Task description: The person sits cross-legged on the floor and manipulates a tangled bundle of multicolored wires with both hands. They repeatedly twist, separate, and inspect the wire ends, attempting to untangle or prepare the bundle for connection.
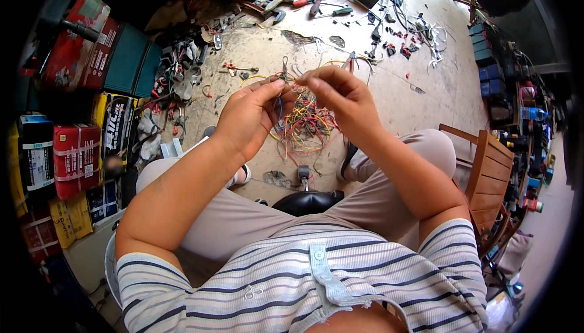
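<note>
Boxes (76, 162) stand stacked, the left hand (252, 117) is pinched closed on what I cannot tell, tangled wires (309, 120) lie below, likely for easy reach, and the right hand (345, 95) hovers close, its grip unclear.

And there's passage over the floor (420, 111) right of the tangled wires (309, 119) (quite a colourful heap), but scattered screwdrivers (342, 11) clutter the far side!
</note>
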Tool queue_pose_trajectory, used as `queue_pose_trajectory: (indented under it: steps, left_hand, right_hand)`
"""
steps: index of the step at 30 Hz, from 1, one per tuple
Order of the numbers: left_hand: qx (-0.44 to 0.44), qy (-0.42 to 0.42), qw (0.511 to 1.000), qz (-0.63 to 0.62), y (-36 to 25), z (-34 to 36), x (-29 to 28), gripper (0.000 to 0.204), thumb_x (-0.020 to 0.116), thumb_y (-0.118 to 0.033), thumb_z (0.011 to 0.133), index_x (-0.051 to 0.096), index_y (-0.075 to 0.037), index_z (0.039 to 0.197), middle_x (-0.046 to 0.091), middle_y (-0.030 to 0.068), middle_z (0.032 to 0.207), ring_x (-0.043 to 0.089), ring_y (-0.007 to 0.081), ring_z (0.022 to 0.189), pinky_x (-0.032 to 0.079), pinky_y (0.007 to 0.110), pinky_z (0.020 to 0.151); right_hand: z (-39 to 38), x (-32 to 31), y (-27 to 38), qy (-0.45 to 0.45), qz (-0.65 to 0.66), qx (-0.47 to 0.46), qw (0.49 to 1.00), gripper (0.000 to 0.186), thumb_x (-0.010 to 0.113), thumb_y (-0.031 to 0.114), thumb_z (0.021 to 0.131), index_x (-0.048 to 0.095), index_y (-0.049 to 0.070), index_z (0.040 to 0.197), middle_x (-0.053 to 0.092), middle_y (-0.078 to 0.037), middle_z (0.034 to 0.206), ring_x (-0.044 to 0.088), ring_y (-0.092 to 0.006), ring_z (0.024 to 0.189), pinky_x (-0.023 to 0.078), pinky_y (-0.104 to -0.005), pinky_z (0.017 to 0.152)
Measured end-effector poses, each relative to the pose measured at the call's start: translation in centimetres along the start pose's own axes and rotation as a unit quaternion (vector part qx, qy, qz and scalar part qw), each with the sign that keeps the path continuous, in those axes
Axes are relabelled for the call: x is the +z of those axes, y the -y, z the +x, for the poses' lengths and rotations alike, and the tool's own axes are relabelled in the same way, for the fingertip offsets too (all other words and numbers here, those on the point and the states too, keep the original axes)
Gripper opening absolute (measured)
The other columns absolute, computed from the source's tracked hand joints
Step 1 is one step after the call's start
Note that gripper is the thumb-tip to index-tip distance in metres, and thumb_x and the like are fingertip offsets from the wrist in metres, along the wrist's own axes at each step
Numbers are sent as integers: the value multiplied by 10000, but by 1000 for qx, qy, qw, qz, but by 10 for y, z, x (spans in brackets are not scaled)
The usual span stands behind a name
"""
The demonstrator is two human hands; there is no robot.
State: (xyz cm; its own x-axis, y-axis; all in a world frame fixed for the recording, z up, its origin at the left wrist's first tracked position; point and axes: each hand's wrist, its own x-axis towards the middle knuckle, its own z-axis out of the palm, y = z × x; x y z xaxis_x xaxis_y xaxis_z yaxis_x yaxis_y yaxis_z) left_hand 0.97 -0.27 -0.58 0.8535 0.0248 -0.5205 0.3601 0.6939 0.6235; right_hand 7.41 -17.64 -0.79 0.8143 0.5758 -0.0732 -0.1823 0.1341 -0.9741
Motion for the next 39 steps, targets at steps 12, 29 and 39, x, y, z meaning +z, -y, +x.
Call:
queue_pose_trajectory:
  steps: [12, 29, 39]
  left_hand:
    - [71, -49, 991, 102, -2, -7, 7, 178, 575, -71, 894, 570, -24, 1066, 638, 69, 931, 626, 127, 791, 523, 238, 698]
    - [17, 1, 992, 126, -1, -8, 7, 146, 587, -106, 895, 607, -87, 1039, 639, -6, 909, 601, 77, 809, 478, 211, 681]
    - [1, 9, 999, 50, 5, -8, 6, 87, 580, -127, 895, 579, -168, 971, 628, -30, 877, 565, 84, 784, 417, 235, 614]
  right_hand:
    - [-1, 6, -2, 4, -109, -90, 990, 131, 582, 88, 902, 626, 14, 1000, 625, -39, 823, 540, -53, 725, 427, -206, 605]
    - [0, -1, -1, 51, -283, -116, 951, 93, 557, 70, 853, 589, 8, 914, 591, -137, 796, 582, -253, 734, 454, -348, 667]
    - [-3, 4, 3, 26, -309, -112, 944, 139, 585, 118, 887, 595, 6, 969, 556, -67, 789, 519, -104, 724, 431, -247, 638]
